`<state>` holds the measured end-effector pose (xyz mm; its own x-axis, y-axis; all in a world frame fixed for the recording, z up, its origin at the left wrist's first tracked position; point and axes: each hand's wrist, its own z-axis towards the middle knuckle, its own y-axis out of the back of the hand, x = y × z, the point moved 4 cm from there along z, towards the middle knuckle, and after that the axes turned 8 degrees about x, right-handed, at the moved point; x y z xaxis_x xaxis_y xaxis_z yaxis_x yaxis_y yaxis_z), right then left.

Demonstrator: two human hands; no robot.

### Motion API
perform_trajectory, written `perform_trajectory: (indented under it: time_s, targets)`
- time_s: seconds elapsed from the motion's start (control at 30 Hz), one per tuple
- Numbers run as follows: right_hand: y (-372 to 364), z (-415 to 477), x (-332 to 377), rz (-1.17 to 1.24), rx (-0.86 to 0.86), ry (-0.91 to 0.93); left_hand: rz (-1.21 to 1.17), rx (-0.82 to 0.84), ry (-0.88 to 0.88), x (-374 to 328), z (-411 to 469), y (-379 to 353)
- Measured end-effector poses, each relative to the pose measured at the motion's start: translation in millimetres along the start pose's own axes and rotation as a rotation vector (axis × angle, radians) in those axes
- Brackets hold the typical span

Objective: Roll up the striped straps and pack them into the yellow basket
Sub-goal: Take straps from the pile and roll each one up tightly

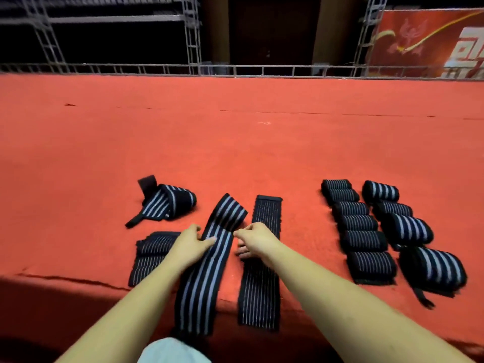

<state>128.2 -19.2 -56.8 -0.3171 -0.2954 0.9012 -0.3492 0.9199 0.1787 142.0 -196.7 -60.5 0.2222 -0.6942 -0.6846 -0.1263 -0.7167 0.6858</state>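
Working piece: black elastic strap with broad white stripes point(207, 271), flat on the red carpeted platform point(235, 153), dead centre between the two forearms. Long axis runs near-to-far, leaning right toward the far end. Near end hangs over the platform edge; far end is doubled back on itself.

Left hand point(190, 244) grips the strap's left edge at the fold line, thumb across the top. Right hand point(255, 239) pinches the right edge at the same height, other fingers curled down toward the carpet. Both hands are equally near, so the roll should run along the axis (my read, not observed).

Neighbours:
- black fine-striped flat strap point(262, 271), just beside on the right, roughly parallel
- folded fine-striped strap point(150, 255), just left, partly under the left forearm
- loosely wound strap with a loose tab point(167, 203), further out left
- finished rolls well apart on the right: inner row of rolls point(361, 231), outer row of rolls point(408, 229)

Hidden or unclear:
- Yellow basket not in frame.
- Right hand's lower fingertips are blurred. Cannot tell whether they touch the neighbouring strap.
- Working strap's near end disappears behind pale cloth point(170, 349) at the bottom edge.
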Motion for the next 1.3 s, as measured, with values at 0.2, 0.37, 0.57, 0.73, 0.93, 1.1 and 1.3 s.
perform_trajectory:
  time_s: [0.2,0.37,0.57,0.73,0.93,1.1,1.3]
  targets:
    - [-10.6,-1.5,-8.5,0.204,0.008,-0.048,-0.321,0.009,-0.161,-3.3,-20.3,-4.6]
    - [12.8,-22.3,20.4,0.590,0.073,-0.018,-0.845,0.319,-0.317,-46.5,-43.6,3.4]
    - [47.8,-38.7,61.6,0.733,0.112,-0.014,-0.837,0.615,-0.376,-62.8,-60.9,0.4]
    - [72.2,-51.2,82.0,0.587,0.023,0.098,-0.911,0.748,-0.407,-71.8,-68.1,-11.5]
    - [71.9,-81.4,77.0,0.222,0.166,0.221,-0.840,0.242,-0.459,-102.5,-56.8,-2.6]
    - [93.0,-88.0,72.3,0.227,0.068,0.187,-0.770,0.308,-0.554,-120.7,-64.5,-13.8]
    - [128.0,-94.1,90.0,-0.120,0.054,0.115,-0.774,0.567,-0.390,-118.6,-69.0,-37.0]
